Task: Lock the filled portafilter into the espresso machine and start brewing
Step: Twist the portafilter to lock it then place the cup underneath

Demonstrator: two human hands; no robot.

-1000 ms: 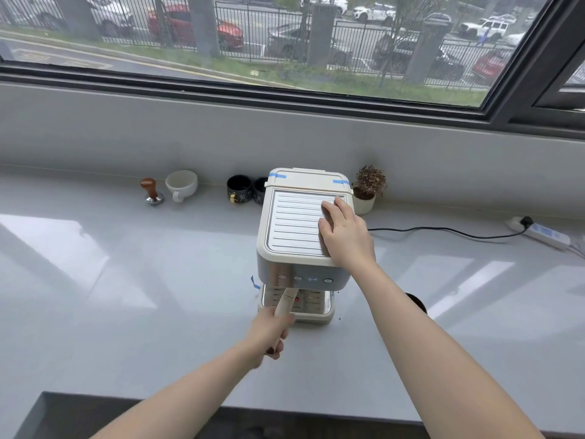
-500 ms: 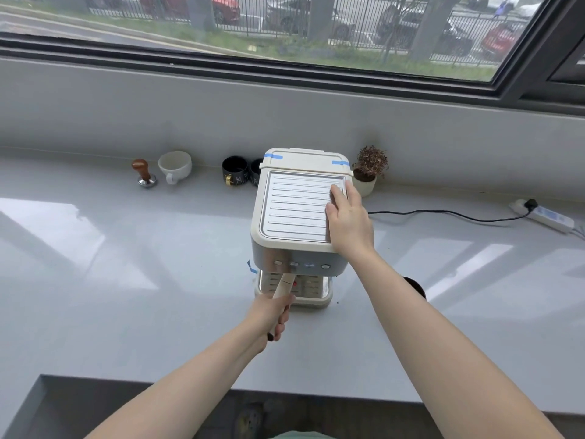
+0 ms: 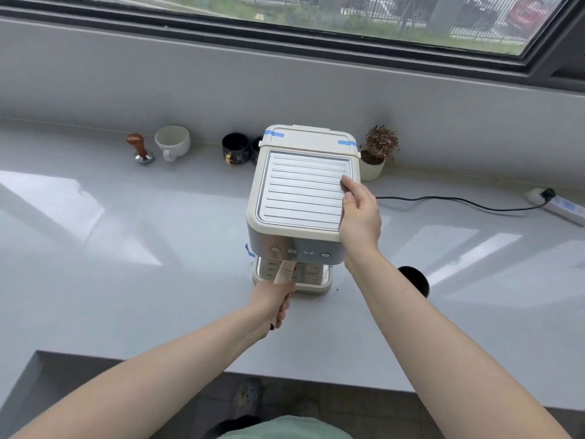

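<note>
A cream espresso machine [image 3: 300, 191] with a ribbed metal top stands in the middle of the white counter [image 3: 126, 264]. Its front panel carries a row of buttons [image 3: 300, 251]. The portafilter [image 3: 285, 271] sticks out from under that panel, its cream handle pointing toward me; its basket is hidden beneath the machine. My left hand [image 3: 272, 304] is closed around the handle's near end. My right hand [image 3: 359, 213] grips the machine's right top edge, thumb on the metal plate, fingers down the side.
At the back stand a wooden-handled tamper [image 3: 141, 148], a white cup [image 3: 172, 144], two black mugs [image 3: 235, 148] and a small potted plant [image 3: 378, 153]. A black cable [image 3: 459, 204] leads to a power strip [image 3: 560, 205]. A dark cup [image 3: 414, 280] sits right of my forearm.
My right hand has slid from the top plate to the machine's right edge. The portafilter handle has swung slightly right. My head has tipped further down.
</note>
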